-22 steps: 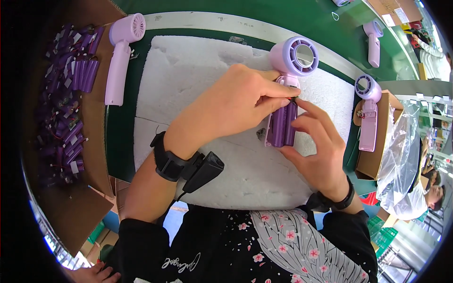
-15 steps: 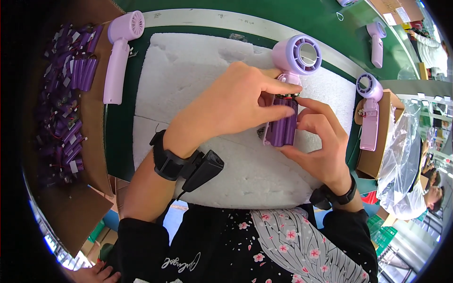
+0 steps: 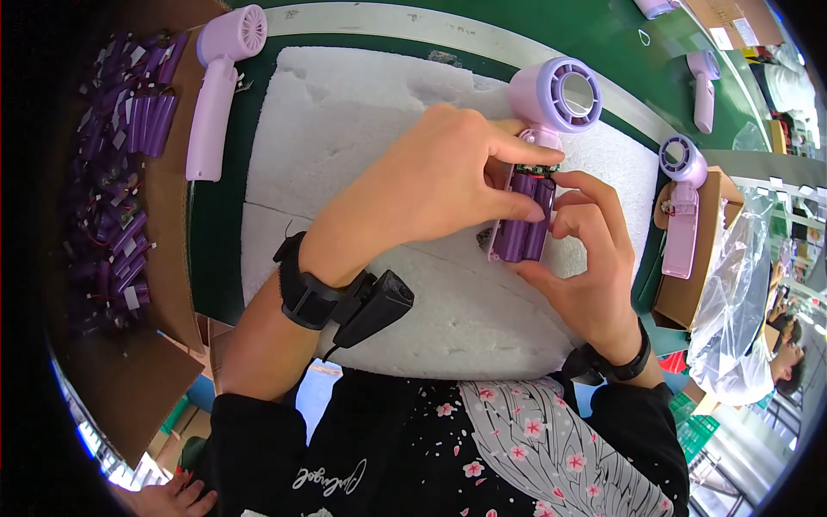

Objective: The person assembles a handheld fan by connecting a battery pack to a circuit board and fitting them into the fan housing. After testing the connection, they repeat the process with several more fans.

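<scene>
A lilac handheld fan (image 3: 534, 96) lies on the white foam pad, its round head away from me and its handle open. Inside the handle sits a purple battery pack (image 3: 521, 231), with a green circuit board (image 3: 536, 171) at its upper end. My left hand (image 3: 439, 177) reaches over from the left, index finger by the board and thumb pressed on the batteries; its other fingers are mostly hidden. From the right, my right hand (image 3: 594, 246) curls around the handle, thumb at the bottom end and index finger near the board.
The foam pad (image 3: 345, 103) rests on a green table. At left, a cardboard box (image 3: 168, 250) holds many purple battery packs (image 3: 129, 233). Other lilac fans lie beside it (image 3: 211, 112), at right (image 3: 682, 207) and farther back (image 3: 704, 90). Clear plastic (image 3: 732, 284) hangs from a right-hand box.
The whole view has shifted slightly. Both hands stay on the fan, with the left thumb still on the battery pack and only small finger movements.
</scene>
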Available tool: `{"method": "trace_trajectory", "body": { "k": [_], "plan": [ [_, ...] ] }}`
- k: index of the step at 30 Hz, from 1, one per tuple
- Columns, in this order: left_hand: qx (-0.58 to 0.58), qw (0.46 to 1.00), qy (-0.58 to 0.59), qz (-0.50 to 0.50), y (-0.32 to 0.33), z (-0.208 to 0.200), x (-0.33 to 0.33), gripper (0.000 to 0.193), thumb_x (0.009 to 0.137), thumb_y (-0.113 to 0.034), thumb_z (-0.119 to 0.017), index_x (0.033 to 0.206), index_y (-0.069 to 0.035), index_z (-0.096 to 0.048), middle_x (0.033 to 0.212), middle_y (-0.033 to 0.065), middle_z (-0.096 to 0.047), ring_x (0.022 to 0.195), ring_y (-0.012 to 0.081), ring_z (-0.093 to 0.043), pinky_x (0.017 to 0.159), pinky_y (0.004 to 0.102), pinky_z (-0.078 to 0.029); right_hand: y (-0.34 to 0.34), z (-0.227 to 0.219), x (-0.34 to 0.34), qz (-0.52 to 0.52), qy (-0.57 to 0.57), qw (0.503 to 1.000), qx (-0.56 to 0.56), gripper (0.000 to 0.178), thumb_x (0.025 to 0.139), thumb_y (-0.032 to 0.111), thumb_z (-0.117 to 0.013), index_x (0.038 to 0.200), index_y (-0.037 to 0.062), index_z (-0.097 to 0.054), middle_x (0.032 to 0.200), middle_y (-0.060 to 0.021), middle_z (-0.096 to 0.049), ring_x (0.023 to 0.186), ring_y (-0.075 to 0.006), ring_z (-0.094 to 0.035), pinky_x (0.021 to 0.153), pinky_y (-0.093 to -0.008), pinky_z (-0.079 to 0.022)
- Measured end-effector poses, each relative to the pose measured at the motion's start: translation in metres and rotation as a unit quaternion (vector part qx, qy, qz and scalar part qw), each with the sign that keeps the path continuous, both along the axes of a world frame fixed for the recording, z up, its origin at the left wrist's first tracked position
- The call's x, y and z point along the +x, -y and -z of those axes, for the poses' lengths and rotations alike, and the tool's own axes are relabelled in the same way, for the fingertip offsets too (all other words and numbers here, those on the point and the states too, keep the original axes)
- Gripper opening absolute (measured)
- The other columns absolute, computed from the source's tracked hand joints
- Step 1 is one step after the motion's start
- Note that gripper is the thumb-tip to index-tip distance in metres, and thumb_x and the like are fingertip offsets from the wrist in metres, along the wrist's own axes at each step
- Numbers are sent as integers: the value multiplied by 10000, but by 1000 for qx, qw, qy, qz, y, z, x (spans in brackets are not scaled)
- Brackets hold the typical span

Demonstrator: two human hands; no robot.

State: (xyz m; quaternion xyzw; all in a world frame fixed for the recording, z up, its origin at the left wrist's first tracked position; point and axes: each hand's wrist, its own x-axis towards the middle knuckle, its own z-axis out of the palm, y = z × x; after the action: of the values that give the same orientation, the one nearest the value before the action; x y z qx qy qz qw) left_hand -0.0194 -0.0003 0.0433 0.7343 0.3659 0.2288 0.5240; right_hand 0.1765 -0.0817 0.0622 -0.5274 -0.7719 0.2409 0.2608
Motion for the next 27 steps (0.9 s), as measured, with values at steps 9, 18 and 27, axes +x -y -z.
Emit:
{"method": "trace_trajectory", "body": {
  "k": [9,18,27],
  "plan": [
    [-73,997,10,-28,3,-3,2,530,698,-27,-826,1207,-60,-681,990,118,-739,787,88,-664,725,259,-542,-13,7,2,33,-105,993,-33,535,587,25,-876,1050,22,-608,1146,-133,-565,931,-220,-601,699,-300,-518],
    [-1,997,81,-10,10,12,6,498,653,-110,-844,1131,-55,-714,909,157,-724,695,226,-688,673,312,-530,-15,17,7,34,-81,996,22,229,729,-2,-791,946,19,-722,884,-88,-647,747,-179,-630,652,-281,-509],
    [-31,999,24,34,7,2,5,560,651,-29,-839,1189,-45,-683,1157,147,-700,828,137,-688,759,282,-546,-18,13,11,-12,-33,998,49,163,730,-5,-786,881,21,-733,809,-84,-640,698,-205,-627,620,-301,-501]
  ]
}}
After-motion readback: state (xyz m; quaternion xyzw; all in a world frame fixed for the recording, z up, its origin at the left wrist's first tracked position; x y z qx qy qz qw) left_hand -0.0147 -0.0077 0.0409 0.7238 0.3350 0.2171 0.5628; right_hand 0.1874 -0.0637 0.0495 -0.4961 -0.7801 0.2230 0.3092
